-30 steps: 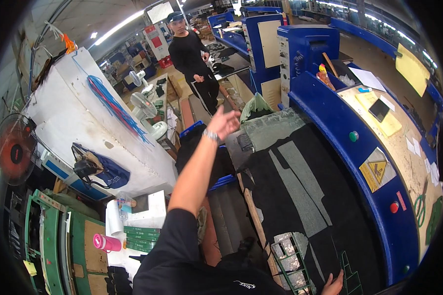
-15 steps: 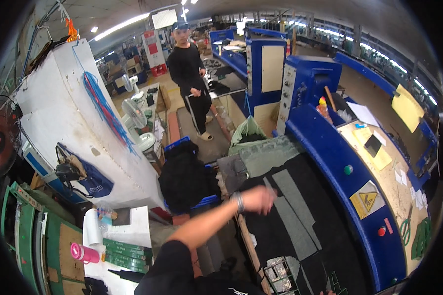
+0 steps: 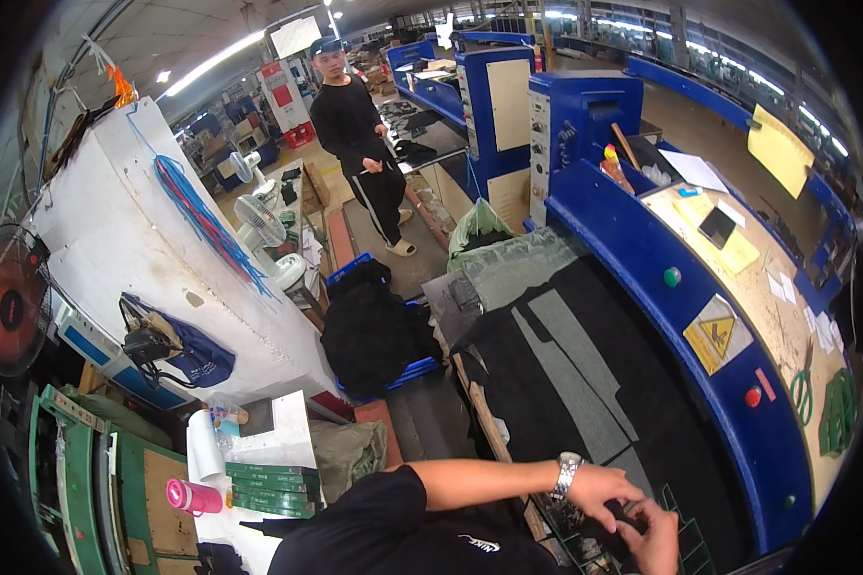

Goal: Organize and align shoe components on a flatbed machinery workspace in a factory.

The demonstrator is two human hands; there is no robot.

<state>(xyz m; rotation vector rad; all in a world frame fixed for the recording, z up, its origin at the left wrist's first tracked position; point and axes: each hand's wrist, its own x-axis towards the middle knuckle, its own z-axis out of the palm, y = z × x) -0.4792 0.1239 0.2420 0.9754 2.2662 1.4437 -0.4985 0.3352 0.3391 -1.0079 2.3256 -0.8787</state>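
In the head view, the left hand [image 3: 599, 493] and right hand [image 3: 650, 539] meet above the near end of the black cloth [image 3: 683, 412], fingers half curled toward each other. A small dark piece [image 3: 627, 516] shows between the fingertips; whether either hand grips it firmly, I cannot tell. Just beside the right hand stands a thin green frame [image 3: 683, 525], and grey strips [image 3: 573, 407] run along the cloth beyond the hands. The dark piece could slip and be lost against the equally dark cloth if the fingers part too soon. A stray wrist could knock the frame askew, or the left hand's watch [image 3: 567, 474] could catch the cloth and ruck it. Under the blue beam [image 3: 633, 240], fingers would risk crushing if the machine moved while they are near.
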